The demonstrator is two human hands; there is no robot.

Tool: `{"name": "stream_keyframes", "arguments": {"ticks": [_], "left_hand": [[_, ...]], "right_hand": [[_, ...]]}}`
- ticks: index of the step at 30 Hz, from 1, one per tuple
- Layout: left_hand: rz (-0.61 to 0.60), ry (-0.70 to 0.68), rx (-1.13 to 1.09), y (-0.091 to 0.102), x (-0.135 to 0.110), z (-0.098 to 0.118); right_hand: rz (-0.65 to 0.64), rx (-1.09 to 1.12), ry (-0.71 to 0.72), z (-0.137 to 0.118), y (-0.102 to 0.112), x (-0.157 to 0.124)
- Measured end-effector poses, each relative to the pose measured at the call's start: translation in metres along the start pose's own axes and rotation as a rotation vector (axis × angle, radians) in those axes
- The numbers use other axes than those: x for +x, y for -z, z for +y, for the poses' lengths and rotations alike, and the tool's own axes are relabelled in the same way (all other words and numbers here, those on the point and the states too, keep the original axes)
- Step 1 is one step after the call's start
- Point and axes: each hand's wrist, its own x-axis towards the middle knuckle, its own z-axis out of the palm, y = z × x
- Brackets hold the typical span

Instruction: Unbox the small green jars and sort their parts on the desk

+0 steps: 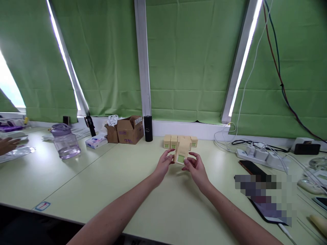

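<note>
A small tan cardboard box (182, 151) with a green window-like patch near its lower end is held upright, slightly tilted, above the table. My left hand (163, 163) grips its left edge, thumb and fingers closed on it. On the other side, my right hand (197, 169) pinches the lower right edge. Behind the held box, a row of similar tan boxes (167, 141) stands on the table near the wall; the held one partly hides the middle of that row.
Left on the table are an open cardboard carton (129, 132), a black cylinder (148, 128), a tissue pack (96, 141) and a purple-lidded bottle (65, 141). At right lie a power strip (263, 159), cables, a phone (251, 169) and a blurred tablet (265, 202). Another person's hand (9, 145) shows far left.
</note>
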Motion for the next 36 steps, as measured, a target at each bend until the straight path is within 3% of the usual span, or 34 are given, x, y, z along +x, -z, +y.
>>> {"name": "stream_keyframes", "arguments": {"ticks": [6, 11, 36], "left_hand": [[-0.105, -0.115, 0.14, -0.004, -0.01, 0.01], [-0.164, -0.233, 0.275, -0.014, -0.018, 0.013], [-0.198, -0.22, 0.205, -0.01, -0.016, 0.006]], "right_hand": [[0.063, 0.042, -0.042, -0.002, 0.003, 0.002], [0.03, 0.058, -0.034, 0.004, 0.003, 0.003], [-0.077, -0.02, -0.006, 0.008, 0.004, 0.004]]}}
